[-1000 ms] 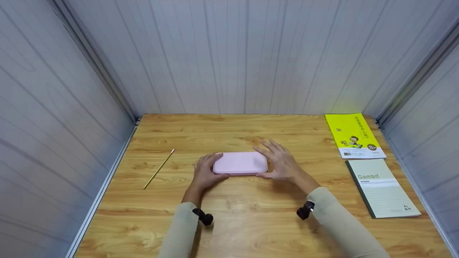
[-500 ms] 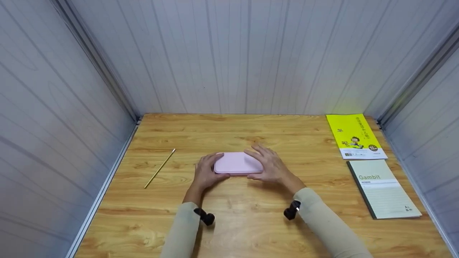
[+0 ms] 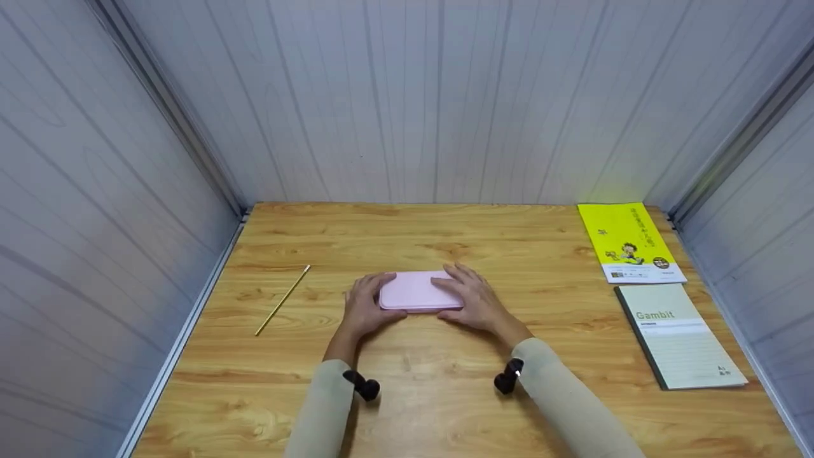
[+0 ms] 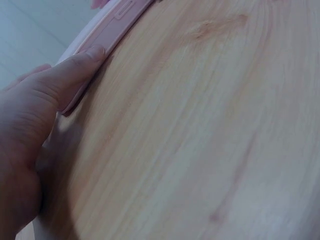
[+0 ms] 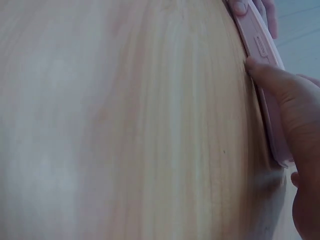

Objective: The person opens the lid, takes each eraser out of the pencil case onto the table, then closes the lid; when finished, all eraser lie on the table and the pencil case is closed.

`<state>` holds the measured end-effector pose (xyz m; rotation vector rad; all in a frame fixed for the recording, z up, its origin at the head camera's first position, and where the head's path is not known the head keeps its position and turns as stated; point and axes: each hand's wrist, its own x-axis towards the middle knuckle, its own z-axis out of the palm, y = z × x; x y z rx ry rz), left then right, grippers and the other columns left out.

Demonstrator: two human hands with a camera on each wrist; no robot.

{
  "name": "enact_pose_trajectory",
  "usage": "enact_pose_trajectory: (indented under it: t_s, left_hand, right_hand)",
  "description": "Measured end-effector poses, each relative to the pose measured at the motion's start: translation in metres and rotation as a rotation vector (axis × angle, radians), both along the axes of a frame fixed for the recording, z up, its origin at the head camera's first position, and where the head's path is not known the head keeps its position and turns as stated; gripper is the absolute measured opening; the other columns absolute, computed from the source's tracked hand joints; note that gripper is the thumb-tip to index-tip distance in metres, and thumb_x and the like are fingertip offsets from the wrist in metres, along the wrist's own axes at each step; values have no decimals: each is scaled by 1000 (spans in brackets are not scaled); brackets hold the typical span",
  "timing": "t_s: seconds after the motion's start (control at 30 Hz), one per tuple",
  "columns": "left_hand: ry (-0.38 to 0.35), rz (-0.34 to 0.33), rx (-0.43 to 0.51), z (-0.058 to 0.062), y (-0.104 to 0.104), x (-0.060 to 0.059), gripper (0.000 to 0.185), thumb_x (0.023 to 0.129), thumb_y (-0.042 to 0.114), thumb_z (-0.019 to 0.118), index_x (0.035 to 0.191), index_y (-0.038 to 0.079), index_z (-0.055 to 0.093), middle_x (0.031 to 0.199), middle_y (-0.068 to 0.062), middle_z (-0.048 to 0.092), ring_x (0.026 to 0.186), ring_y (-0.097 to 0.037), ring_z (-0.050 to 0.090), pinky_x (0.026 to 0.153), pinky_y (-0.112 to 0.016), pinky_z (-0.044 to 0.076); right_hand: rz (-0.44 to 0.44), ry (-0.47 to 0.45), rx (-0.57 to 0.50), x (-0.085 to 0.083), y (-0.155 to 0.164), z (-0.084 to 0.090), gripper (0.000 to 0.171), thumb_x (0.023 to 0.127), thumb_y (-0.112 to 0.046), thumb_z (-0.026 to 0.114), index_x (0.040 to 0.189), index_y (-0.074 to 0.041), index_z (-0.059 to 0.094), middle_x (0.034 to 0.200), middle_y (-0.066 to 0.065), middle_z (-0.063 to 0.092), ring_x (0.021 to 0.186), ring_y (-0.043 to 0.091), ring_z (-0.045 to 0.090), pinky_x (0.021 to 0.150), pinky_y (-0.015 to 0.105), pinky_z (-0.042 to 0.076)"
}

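A pink pencil case (image 3: 413,291) with rounded corners lies flat on the wooden table, its long side facing me. My left hand (image 3: 365,305) grips its left end, thumb along the front side and fingers round the back. At the other end my right hand (image 3: 478,304) holds the case, the thumb pressed to the front and some fingers over the lid. Both wrist views show a small raised rectangular tab on the front of the case (image 4: 114,36), with a thumb against that side. The far side of the case is hidden.
A gold pencil (image 3: 283,300) lies slantwise on the left of the table (image 3: 420,407). Toward the right edge are a yellow booklet (image 3: 626,232) and, nearer me, a pale Gambit notebook (image 3: 677,343). Panel walls (image 3: 407,102) enclose the back and sides.
My right hand has moved left, from beside the case's right end to a hold further over it. The left hand and the case have hardly shifted.
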<state>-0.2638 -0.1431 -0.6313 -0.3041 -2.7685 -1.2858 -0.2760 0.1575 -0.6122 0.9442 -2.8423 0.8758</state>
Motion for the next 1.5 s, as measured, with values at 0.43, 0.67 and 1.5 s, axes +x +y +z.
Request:
enact_pose_trajectory:
  t_s: [0.43, 0.67, 1.5]
  left_hand:
    - [-36, -35, -70, 2, -1, 0, 90, 72, 45, 107, 151, 23, 69, 157, -14, 63, 154, -41, 49, 121, -66, 32]
    - [-19, -49, -58, 2, -4, 2, 90, 70, 44, 108, 149, 24, 71, 155, -13, 63, 150, -40, 49, 122, -66, 30]
    - [13, -78, -72, -1, -1, 0, 91, 72, 48, 106, 151, 23, 70, 158, -10, 68, 153, -39, 52, 127, -69, 28]
  right_hand:
    - [52, -17, -89, -4, 11, -6, 68, 91, -42, 93, 153, -26, 72, 169, 23, 53, 151, 49, 46, 121, 74, 42]
    - [86, -68, -124, -3, 18, -8, 65, 93, -37, 93, 153, -25, 71, 168, 25, 50, 154, 50, 44, 124, 75, 39]
    - [141, -36, -55, 4, 23, -10, 53, 102, -35, 82, 153, -31, 69, 174, 28, 43, 157, 53, 43, 125, 78, 38]
